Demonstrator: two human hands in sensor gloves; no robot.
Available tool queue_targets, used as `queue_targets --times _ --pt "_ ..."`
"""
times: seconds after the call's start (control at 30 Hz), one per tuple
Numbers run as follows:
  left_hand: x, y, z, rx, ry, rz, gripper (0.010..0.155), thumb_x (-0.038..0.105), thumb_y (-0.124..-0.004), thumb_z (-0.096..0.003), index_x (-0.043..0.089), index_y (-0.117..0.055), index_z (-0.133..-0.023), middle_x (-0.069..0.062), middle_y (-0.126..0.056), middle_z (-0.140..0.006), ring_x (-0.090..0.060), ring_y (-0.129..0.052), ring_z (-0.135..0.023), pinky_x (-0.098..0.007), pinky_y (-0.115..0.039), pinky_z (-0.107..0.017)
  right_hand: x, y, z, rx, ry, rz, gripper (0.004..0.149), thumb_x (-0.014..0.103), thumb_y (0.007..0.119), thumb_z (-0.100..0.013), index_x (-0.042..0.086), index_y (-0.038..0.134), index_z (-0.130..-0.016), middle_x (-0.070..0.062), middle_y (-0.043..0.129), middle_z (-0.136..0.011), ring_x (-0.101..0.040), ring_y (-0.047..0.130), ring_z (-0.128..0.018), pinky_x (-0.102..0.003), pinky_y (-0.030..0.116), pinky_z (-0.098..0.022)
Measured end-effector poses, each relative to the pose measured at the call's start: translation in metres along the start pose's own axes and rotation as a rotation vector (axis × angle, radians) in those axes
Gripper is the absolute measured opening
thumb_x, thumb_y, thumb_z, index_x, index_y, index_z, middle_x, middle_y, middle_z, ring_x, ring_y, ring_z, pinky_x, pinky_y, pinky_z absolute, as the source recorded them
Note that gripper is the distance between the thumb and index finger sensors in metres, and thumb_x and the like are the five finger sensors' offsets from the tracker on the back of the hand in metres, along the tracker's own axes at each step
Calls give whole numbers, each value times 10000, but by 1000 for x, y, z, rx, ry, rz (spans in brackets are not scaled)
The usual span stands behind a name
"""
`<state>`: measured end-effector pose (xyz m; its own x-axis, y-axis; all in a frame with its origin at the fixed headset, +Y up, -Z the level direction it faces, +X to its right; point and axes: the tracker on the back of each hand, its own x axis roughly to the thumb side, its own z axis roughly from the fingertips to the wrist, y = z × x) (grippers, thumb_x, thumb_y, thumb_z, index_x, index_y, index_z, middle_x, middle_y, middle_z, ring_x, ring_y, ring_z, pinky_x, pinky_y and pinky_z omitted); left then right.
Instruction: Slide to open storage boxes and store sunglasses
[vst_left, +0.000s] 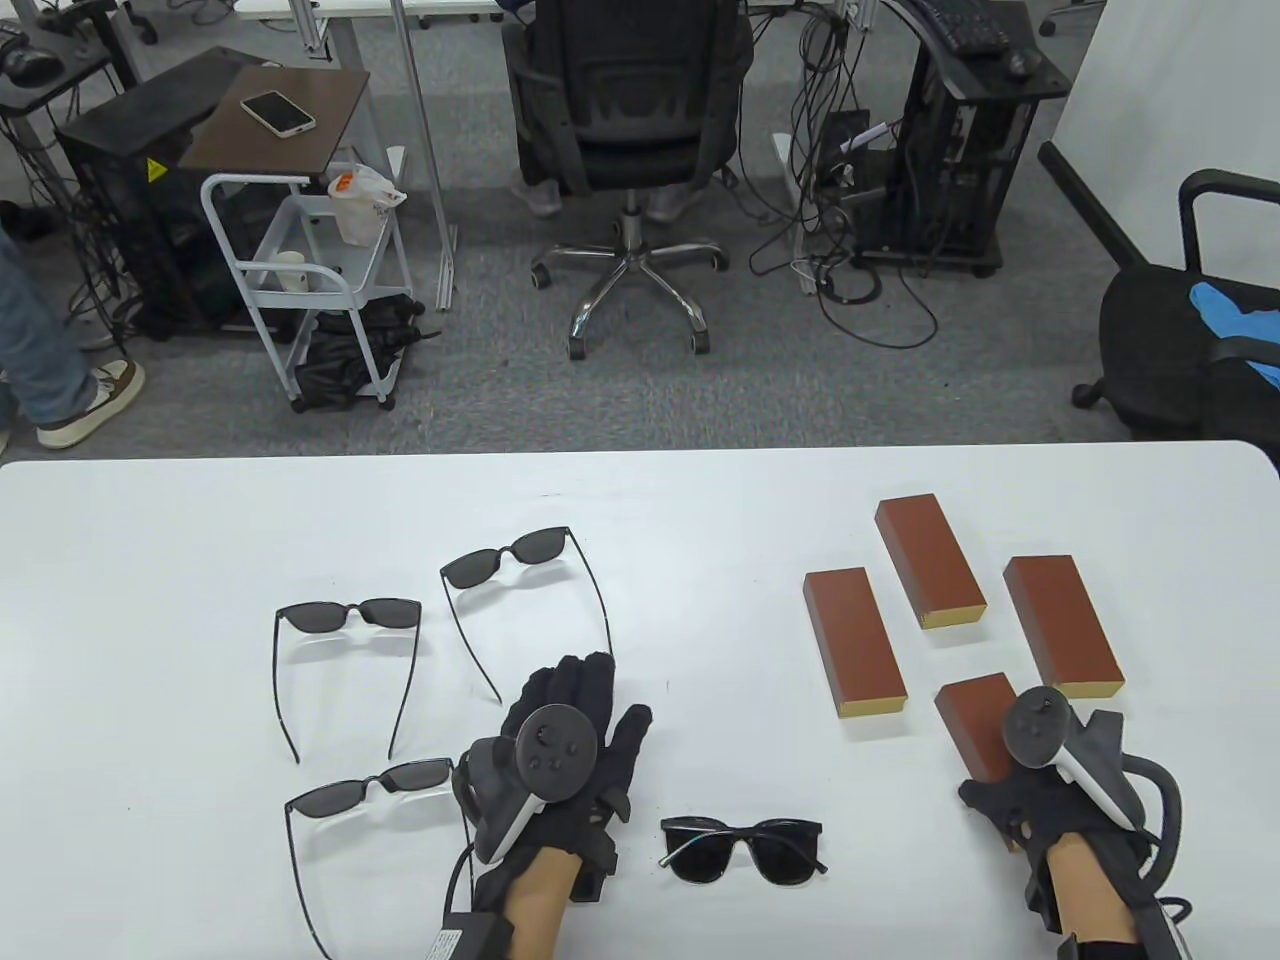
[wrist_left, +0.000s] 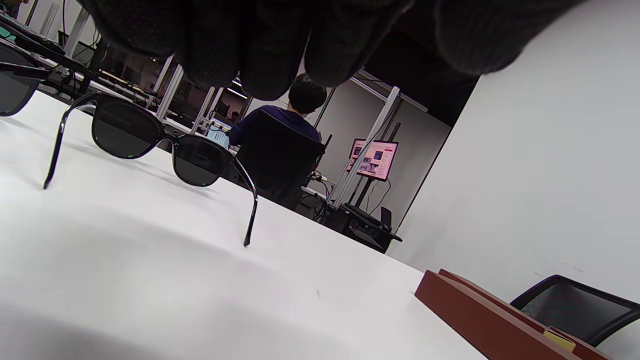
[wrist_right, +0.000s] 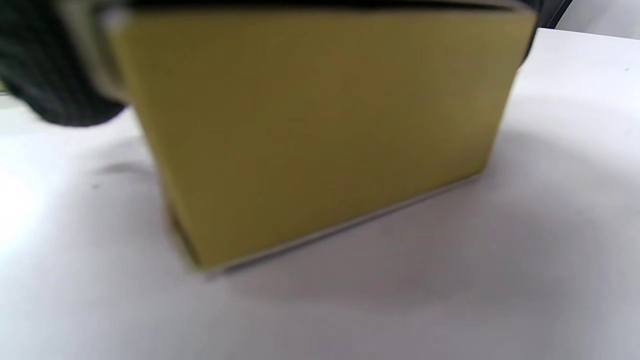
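Table view shows the right hand (vst_left: 1040, 790) gripping the nearest storage box (vst_left: 975, 722); only the right wrist view reveals its yellow end. The left hand (vst_left: 560, 740) lies flat, fingers relaxed.

Left hand (vst_left: 570, 725) lies flat, fingers straight; right hand (vst_left: 1030, 790) grips.

**Four boxes shut, four sunglasses out**

You've got four reddish-brown storage boxes with yellow ends on the counter's right: far box (vst_left: 930, 560), left box (vst_left: 854, 641), right box (vst_left: 1062, 625) and near box (vst_left: 975, 722), all closed.

Left side: three thin-framed sunglasses (vst_left: 348, 615) (vst_left: 505, 560) (vst_left: 370, 785) with temples unfolded, plus one folded thick-framed pair (vst_left: 743, 848) near the front edge.
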<state>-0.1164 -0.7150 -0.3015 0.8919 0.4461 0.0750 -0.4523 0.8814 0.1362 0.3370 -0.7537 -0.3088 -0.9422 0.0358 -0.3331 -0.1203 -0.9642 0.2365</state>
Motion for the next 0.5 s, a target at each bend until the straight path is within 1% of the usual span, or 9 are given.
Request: queue_targets --times 0.1,0.13,0.27,0.37,0.43,0.5 --pt "1 0 0 7 8 -18 710 655 -691 -428 293 -688 -1039 -71 -746 -1071 -395 -720 -976 -605 -637 -667 0 0 1 -10 -15 -22 910 591 881 -259 227 432 -961 -187 635 -978 -391 813 -776 -515 734 -587" --pt "1 0 0 2 9 -18 714 659 -690 -427 294 -685 -1042 -68 -743 -1074 -396 -719 -976 -604 -639 -665 0 -1 1 -3 -14 -25 910 582 887 -259 221 434 -961 -188 633 -976 -395 815 -774 -515 742 -583" --pt "2 0 0 -7 5 -12 724 668 -693 -422 302 -673 -1047 -62 -722 -1090 -393 -701 -989 -601 -637 -666 2 -9 5 -38 -29 -26 900 566 898 -255 216 456 -957 -186 637 -973 -396 818 -769 -520 743 -579" --pt "2 0 0 -10 -4 -3 743 688 -695 -414 309 -666 -1052 -59 -708 -1102 -389 -690 -1000 -602 -631 -673 3 -17 9 -80 -40 -45 893 556 903 -253 221 466 -956 -179 632 -977 -399 809 -773 -527 729 -586" --pt "3 0 1 5 -7 -11 761 705 -704 -408 309 -659 -1056 -60 -689 -1110 -391 -671 -1004 -593 -624 -679 3 -28 13 -122 -29 -81 886 548 911 -253 227 479 -956 -176 631 -977 -401 798 -771 -536 718 -587" --pt "5 1 1 1 -13 -13 792 731 -717 -394 319 -637 -1066 -55 -670 -1121 -385 -657 -1013 -587 -623 -682 7 -41 17 -132 -41 -151 879 527 920 -260 232 477 -960 -177 605 -986 -411 765 -784 -552 688 -600"
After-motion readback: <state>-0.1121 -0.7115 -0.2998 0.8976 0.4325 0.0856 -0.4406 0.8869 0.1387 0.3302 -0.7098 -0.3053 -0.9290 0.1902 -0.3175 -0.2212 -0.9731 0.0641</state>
